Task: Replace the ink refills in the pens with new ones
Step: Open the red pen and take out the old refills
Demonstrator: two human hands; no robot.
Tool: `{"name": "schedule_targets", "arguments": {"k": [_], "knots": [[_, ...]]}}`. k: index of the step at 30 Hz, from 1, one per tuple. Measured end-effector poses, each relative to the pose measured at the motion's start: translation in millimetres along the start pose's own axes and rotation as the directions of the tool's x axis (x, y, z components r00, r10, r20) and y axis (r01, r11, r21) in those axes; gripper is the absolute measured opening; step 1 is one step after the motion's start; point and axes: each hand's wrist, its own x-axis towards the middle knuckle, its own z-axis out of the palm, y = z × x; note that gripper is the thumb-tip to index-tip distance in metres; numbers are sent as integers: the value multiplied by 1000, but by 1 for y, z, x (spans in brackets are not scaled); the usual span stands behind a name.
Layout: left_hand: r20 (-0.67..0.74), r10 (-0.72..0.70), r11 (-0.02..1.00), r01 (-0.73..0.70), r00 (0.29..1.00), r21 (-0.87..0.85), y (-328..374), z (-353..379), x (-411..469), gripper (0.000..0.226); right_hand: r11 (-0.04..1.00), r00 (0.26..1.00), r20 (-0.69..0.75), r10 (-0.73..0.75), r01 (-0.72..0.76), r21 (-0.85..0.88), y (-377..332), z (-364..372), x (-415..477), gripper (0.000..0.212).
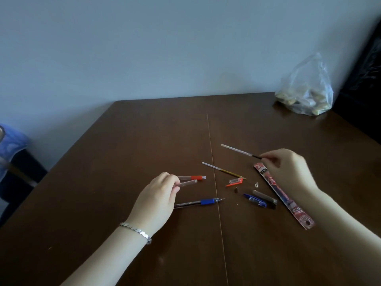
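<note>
My left hand pinches the end of a clear pen barrel just above the brown table. Beside it lies a red-grip pen barrel. A blue-grip pen rests near my left palm, tip pointing right. My right hand pinches the dark tip of a thin refill that slants up to the left. Another refill with a yellowish end lies mid-table. A red refill packet lies under my right wrist.
Loose parts sit between my hands: a red cap, a blue cap, a dark barrel piece, a small clear tip and a small brown tip. A plastic bag stands at the far right corner.
</note>
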Motion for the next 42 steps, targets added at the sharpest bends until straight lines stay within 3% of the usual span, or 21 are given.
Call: {"name": "schedule_targets", "arguments": {"k": [6,14,19,21,24,27,37,42], "knots": [[24,-13,1000,13,1000,13,0,10,2,12,989,961,263,86,-50,-138,-11,43,9,21],[138,-45,991,27,989,130,-6,30,17,22,998,966,249,-63,66,-5,-20,20,-24,15],[14,91,994,-92,996,54,6,31,9,24,993,953,277,-122,115,40,-27,7,-43,15],[66,156,986,-159,986,40,14,32,4,25,987,948,276,-160,151,53,-30,7,-47,16],[184,145,979,-168,972,112,21,41,-3,34,979,936,287,-205,193,68,-36,10,-51,19],[173,120,979,-145,978,144,25,43,-5,29,970,932,272,-241,220,107,-43,16,-57,20],[93,265,964,-267,960,8,41,23,-24,16,913,802,435,-409,364,187,-52,17,-64,19],[106,177,984,-176,978,-18,29,22,-33,16,910,762,527,-377,410,58,-29,-8,-52,16]]}}
